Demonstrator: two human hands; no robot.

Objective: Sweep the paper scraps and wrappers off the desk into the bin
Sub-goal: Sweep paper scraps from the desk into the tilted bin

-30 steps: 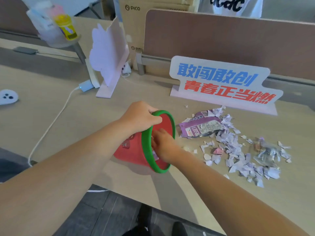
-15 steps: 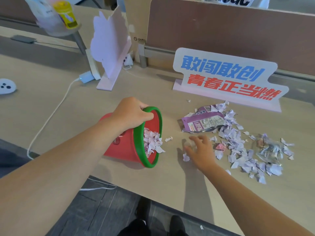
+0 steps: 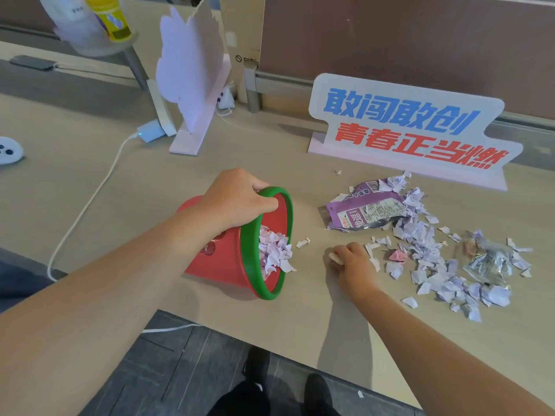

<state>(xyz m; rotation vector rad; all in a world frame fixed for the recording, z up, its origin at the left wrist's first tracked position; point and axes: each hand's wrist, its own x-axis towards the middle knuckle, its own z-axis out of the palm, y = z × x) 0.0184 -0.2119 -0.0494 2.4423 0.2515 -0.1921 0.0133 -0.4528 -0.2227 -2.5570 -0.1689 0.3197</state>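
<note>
A small red bin (image 3: 223, 259) with a green rim lies tipped on its side on the desk, its mouth facing right, with torn scraps inside. My left hand (image 3: 237, 199) grips its upper rim. My right hand (image 3: 351, 262) rests on the desk right of the bin, fingers curled round a few pale scraps. A spread of pale purple paper scraps (image 3: 426, 256) lies further right. Among them are a purple snack wrapper (image 3: 366, 211) and a crumpled clear wrapper (image 3: 486, 259). One loose scrap (image 3: 302, 242) lies between the bin mouth and my right hand.
A standing sign with blue and red lettering (image 3: 411, 130) sits behind the scraps. A white board stand (image 3: 192, 85) and a charger with a white cable (image 3: 90, 199) are at the left. The desk's front edge (image 3: 270, 346) runs just below the bin.
My right hand came out of the bin, moved right to the edge of the scrap pile, and its fingers have now curled over some scraps. The bin stays tipped in my left hand.
</note>
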